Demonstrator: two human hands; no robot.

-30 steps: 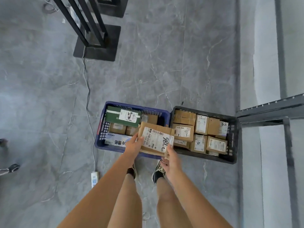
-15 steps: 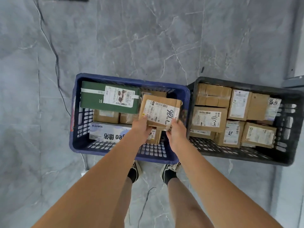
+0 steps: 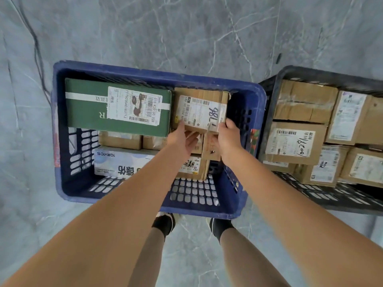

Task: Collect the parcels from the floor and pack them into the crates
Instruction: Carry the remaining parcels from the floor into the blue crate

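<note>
A person leans over two plastic crates set side by side on a grey marbled floor (image 3: pixel 186 34), seen from a camera on their head. Both bare arms reach down into the blue crate (image 3: pixel 145 70), which sits to the left of a black crate (image 3: pixel 294 73).

The left hand (image 3: pixel 182 139) and the right hand (image 3: pixel 229 134) together hold a brown cardboard parcel (image 3: pixel 200 109) by its near edge, fingers curled round it on either side. The parcel carries a white shipping label with a handwritten number. It lies in the far right corner of the blue crate, just beside a green box (image 3: pixel 87 112) in the far left corner, and on top of smaller brown parcels beneath. A white box (image 3: pixel 122 162) with blue print lies along the crate's near left side.

The black crate already holds several labelled brown parcels packed closely together.

The step in hand looks like setting this parcel down into the blue crate. Whether its full weight already rests on the layer below cannot be told. The next move would call for seating it flat, letting go with both hands, and lifting them clear of the crate's walls.
</note>
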